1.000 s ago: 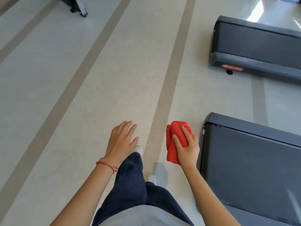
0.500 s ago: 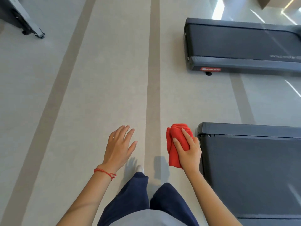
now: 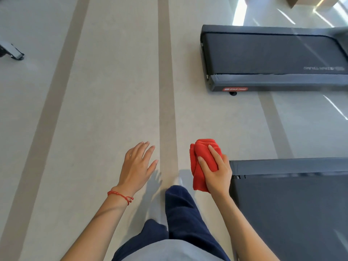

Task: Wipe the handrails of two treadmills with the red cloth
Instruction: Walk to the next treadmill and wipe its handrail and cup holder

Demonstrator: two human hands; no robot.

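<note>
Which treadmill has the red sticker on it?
The far treadmill, at the top right. A red label sits on its end corner. The near treadmill, beside the right hand, shows none.

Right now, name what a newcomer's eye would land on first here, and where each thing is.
The red cloth stands out first, bunched in the right hand at lower centre. Next comes the open left hand beside it, with a red string bracelet at its wrist. Two dark treadmill decks lie on the pale striped floor at right: the far treadmill at upper right and the near treadmill just beyond the cloth.
</note>
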